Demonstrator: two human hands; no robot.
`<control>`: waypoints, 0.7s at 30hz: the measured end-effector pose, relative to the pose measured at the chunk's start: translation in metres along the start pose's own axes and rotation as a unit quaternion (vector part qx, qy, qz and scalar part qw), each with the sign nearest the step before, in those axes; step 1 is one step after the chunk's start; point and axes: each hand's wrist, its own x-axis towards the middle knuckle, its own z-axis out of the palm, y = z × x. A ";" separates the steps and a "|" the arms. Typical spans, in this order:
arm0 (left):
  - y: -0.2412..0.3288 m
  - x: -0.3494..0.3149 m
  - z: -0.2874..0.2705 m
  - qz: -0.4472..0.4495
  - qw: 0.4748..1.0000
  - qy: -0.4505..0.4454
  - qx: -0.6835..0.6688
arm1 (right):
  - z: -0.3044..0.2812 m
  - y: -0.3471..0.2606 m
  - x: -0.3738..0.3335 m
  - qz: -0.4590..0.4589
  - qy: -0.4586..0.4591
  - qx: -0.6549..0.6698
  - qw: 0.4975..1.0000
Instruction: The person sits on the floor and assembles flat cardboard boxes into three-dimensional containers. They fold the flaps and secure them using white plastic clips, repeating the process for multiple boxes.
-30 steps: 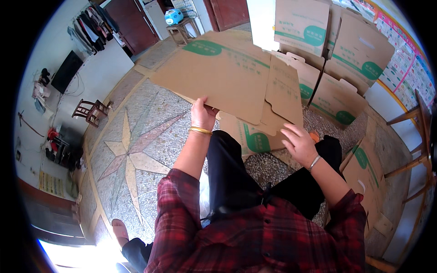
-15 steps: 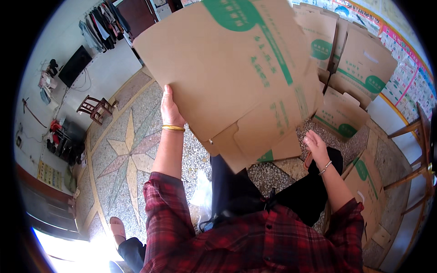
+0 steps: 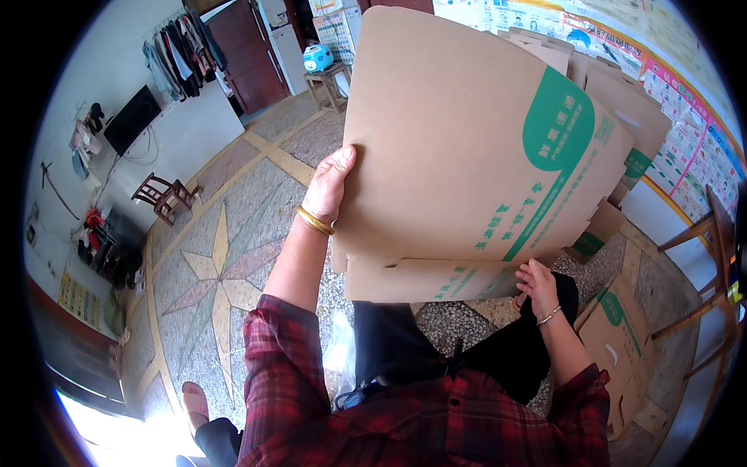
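A large brown cardboard box with green printing, folded mostly flat, is held up in front of me. My left hand, with a yellow bangle at the wrist, grips its left edge, thumb on the near face and the other fingers behind. Along the bottom runs a folded flap. At that flap's right end, my right hand has its fingers bent over the cardboard edge; part of the grip is hidden. The box covers much of what stands behind it.
More cardboard boxes stand by the poster-covered wall on the right. A flattened carton lies by my right leg, near a wooden chair. Clear plastic lies between my left arm and leg. Another person's foot shows at lower left.
The cardboard box has turned and swung to the right, held by my left hand, which moved right and slightly down. My right hand, apart from it before, has come to its lower edge.
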 end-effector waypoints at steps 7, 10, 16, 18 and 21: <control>0.016 0.014 0.018 -0.027 0.995 -0.078 0.054 | -0.022 -0.059 -0.015 -0.213 -0.105 -0.208 0.949; 0.028 0.019 0.032 -0.035 0.988 -0.108 0.101 | 0.003 -0.152 -0.057 -0.452 -0.005 -0.271 0.850; 0.046 0.023 0.052 -0.038 0.978 -0.161 0.127 | 0.040 -0.262 -0.072 -0.658 0.169 -0.367 0.635; 0.051 0.025 0.056 -0.030 0.972 -0.178 0.152 | 0.046 -0.275 -0.060 -0.599 0.104 -0.350 0.713; 0.054 0.023 0.066 -0.001 0.962 -0.177 0.206 | 0.019 -0.294 -0.031 -0.372 -0.052 -0.328 0.867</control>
